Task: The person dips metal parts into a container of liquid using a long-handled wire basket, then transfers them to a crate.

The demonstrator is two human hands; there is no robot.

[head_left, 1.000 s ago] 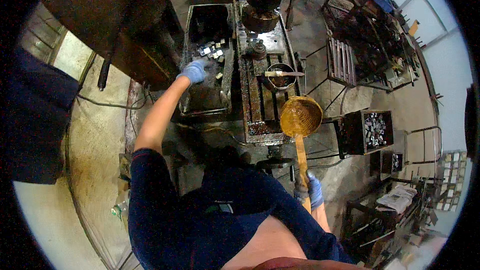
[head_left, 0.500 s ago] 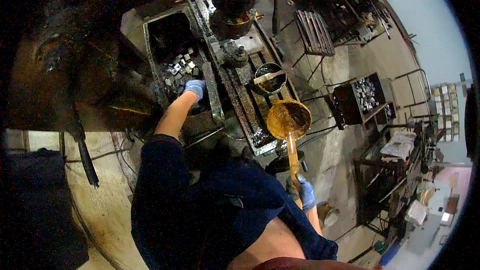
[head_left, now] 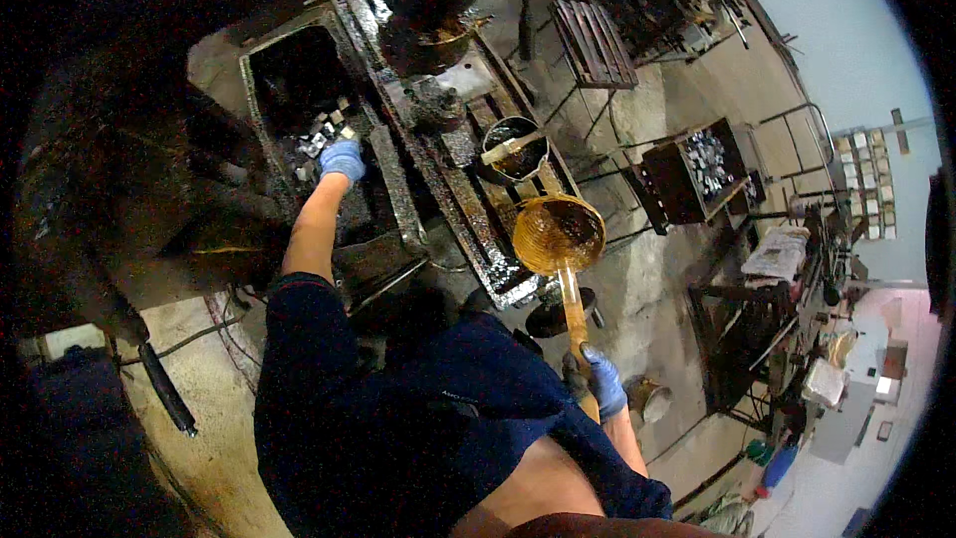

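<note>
Small metal blocks (head_left: 321, 138) are lying heaped in a dark trough (head_left: 399, 199); the person's left hand (head_left: 342, 159), gloved in blue, is sitting right at them, and from here I cannot tell whether it is holding any. To the right, the gloved right hand (head_left: 603, 385) is gripping a round yellow scoop (head_left: 558, 236) by its long handle (head_left: 573, 317). The bowl is hanging near a bucket (head_left: 524, 168), where a pale-handled tool (head_left: 511, 148) is lying across the mouth.

The left hand (head_left: 342, 160) has gone from the trough rim (head_left: 395, 179) to the small blocks (head_left: 320, 139) (the view turned too).
</note>
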